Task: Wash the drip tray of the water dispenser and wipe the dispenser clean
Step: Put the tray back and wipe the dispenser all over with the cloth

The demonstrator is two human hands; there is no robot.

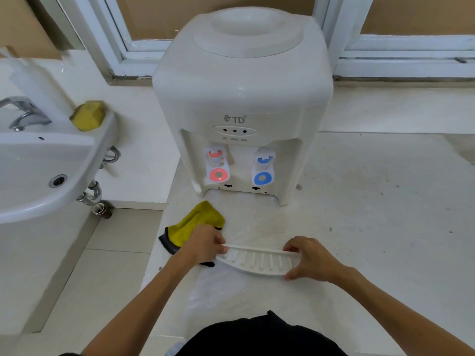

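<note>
A white water dispenser stands on a pale counter, with a red tap on its left and a blue tap on its right. The slot under the taps is empty. In front of it I hold the white ribbed drip tray just above the counter. My left hand grips the tray's left end and my right hand grips its right end. A yellow and grey cloth lies on the counter right behind my left hand.
A white wash basin with a chrome tap sits at the left, below counter level. A yellow sponge rests on its rim. Window frames run behind the dispenser. The counter stretches to the right.
</note>
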